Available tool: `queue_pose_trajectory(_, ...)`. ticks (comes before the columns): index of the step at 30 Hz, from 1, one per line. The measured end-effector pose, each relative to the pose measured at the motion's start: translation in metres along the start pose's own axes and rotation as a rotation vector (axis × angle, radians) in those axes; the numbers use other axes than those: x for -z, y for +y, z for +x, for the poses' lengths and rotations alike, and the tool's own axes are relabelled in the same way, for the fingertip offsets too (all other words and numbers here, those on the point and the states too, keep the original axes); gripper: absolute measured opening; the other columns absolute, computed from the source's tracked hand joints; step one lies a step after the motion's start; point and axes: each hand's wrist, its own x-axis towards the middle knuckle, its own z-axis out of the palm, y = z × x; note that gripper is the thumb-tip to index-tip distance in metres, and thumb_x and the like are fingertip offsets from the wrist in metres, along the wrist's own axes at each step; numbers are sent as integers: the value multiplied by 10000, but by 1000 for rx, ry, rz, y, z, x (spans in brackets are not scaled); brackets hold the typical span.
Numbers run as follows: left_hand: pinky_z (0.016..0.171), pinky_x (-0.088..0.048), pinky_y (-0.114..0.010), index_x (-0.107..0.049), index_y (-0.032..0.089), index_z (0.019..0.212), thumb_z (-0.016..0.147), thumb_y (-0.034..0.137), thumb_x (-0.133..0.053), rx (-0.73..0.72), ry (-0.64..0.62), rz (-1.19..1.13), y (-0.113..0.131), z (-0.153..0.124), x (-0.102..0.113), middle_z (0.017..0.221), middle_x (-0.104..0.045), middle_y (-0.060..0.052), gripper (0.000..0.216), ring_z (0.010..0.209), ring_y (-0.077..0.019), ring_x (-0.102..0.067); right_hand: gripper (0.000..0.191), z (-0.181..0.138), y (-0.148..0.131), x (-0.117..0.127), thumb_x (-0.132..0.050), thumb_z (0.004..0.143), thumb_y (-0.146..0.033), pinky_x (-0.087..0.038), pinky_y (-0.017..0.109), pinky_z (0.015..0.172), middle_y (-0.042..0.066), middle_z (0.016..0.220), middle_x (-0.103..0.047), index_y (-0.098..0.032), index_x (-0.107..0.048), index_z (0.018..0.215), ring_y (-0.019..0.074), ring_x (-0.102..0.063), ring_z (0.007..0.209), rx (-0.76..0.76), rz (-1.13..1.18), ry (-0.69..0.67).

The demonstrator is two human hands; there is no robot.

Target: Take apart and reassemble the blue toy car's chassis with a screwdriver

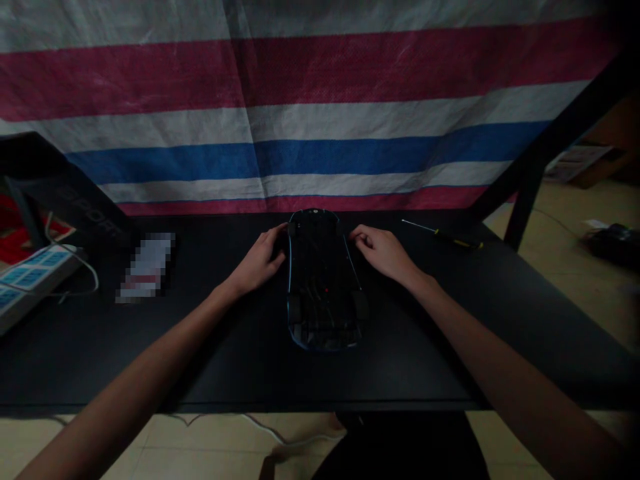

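Observation:
A toy car [323, 273] lies upside down in the middle of the dark table, its black underside and wheels facing up. Thin blue edging shows along its body, and a small red spot is on the underside. My left hand [263, 259] rests at the car's far left side, thumb apart from the fingers, fingertips at the edge of the body. Beside the far right side sits my right hand [383, 250], its fingers curled in close to the car. Whether anything small is inside those curled fingers is hidden.
A screwdriver [457, 240] with a black and yellow handle lies right of my right hand. On the left are a blurred-out phone-shaped object [147, 267], a white power strip [37, 280] with cables, and a dark bag [80, 193]. A striped sheet [320, 120] hangs behind the table.

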Motion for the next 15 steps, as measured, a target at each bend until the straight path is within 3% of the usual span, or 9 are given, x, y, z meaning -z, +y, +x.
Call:
queue_pose_trajectory(7, 1184, -432, -542, -368, 122, 1556, 951, 171, -507, -4, 53, -71, -6, 0, -4, 1415, -601, -188, 622, 1327, -303, -589, 210, -1, -2, -2, -514, 927, -186, -412, 310, 703, 37, 925, -730, -233, -689, 1033, 178, -618, 740, -4, -8, 24)
queue_pose_trajectory(15, 1182, -421, -544, -371, 129, 1551, 932, 184, -524, -6, 35, 14, -5, -1, -6, 1433, -596, -174, 640, 1351, -315, -544, 206, -2, -1, -1, -498, 937, -214, -414, 311, 673, 40, 888, -724, -233, -684, 1024, 187, -619, 712, 33, 2, 9)
